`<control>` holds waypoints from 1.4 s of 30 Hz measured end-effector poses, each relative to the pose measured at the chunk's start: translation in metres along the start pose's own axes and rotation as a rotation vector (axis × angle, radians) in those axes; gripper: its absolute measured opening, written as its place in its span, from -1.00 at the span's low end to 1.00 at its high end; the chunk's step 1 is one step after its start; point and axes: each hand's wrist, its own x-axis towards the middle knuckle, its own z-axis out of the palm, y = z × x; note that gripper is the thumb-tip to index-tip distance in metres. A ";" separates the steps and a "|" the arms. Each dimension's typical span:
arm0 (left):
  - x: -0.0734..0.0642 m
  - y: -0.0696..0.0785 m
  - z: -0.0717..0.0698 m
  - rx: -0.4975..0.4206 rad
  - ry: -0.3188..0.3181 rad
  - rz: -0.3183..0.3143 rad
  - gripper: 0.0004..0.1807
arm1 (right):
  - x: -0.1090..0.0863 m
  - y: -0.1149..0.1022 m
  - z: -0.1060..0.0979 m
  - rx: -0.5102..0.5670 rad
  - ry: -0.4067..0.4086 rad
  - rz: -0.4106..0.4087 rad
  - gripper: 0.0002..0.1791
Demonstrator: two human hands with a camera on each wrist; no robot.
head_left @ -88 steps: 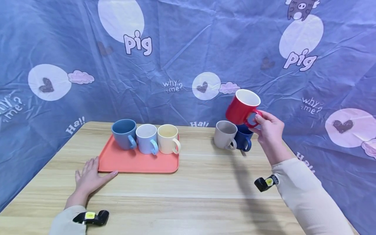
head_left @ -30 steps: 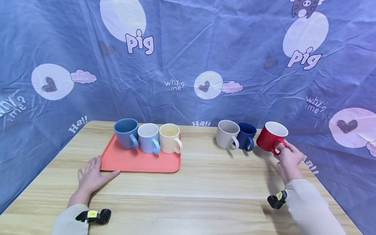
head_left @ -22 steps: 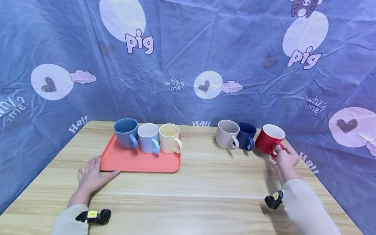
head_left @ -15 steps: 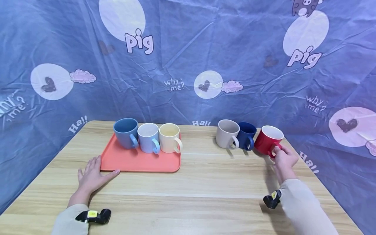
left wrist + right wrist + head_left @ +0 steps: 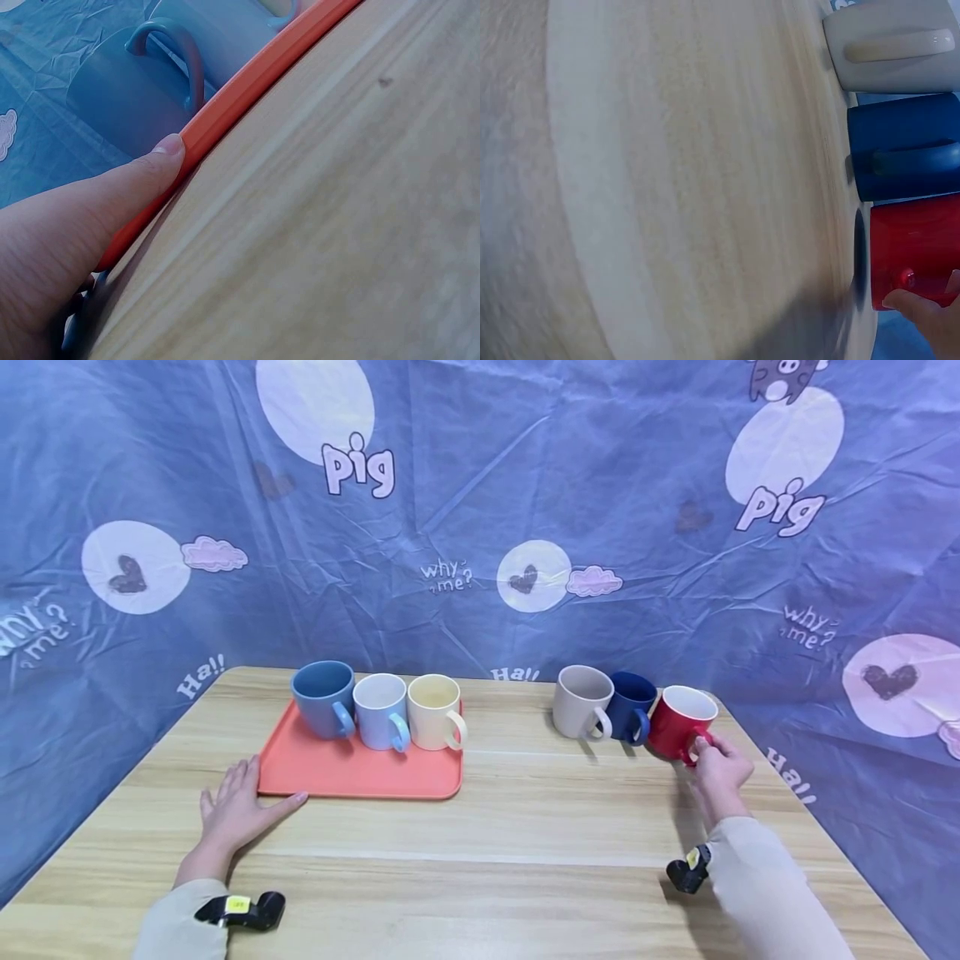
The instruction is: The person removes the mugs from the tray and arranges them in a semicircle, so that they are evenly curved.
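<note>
With its fingers on the handle, my right hand (image 5: pixel 722 770) holds a red mug (image 5: pixel 670 727) with a white inside, upright at the right end of a row. Close beside that mug stands a dark blue mug (image 5: pixel 628 714), then a grey mug (image 5: pixel 576 706). In the right wrist view a shadow lies under the base of the red mug (image 5: pixel 911 236). My left hand (image 5: pixel 236 810) lies with fingers spread at the near left corner of a coral tray (image 5: pixel 360 777). Its thumb touches the tray's rim (image 5: pixel 247 88) in the left wrist view.
On the tray's back half stand a slate-blue mug (image 5: pixel 318 706), a light blue mug (image 5: pixel 375 718) and a cream mug (image 5: pixel 431 722), side by side. All sit on a wooden table (image 5: pixel 480 893). Behind it hangs a blue printed cloth (image 5: pixel 450 502).
My right hand has carried the red mug from above the grey and dark blue mugs down to the right, then slightly left beside the dark blue one. My left hand has stayed at the tray.
</note>
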 end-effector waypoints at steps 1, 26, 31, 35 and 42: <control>0.000 0.000 0.000 0.001 0.000 0.001 0.18 | 0.006 0.006 -0.002 0.012 0.004 -0.012 -0.82; -0.001 0.005 0.000 0.003 -0.028 -0.014 0.18 | 0.003 0.018 0.003 0.060 0.031 -0.015 -0.78; -0.001 0.005 -0.001 0.005 -0.026 -0.012 0.18 | -0.015 0.004 0.009 0.050 0.023 0.045 -0.76; -0.002 0.005 -0.002 0.001 -0.023 -0.010 0.17 | -0.015 0.005 0.009 0.056 0.014 0.056 -0.77; -0.001 0.003 -0.001 0.001 -0.007 -0.003 0.17 | -0.002 0.015 0.005 0.079 -0.021 0.021 -0.82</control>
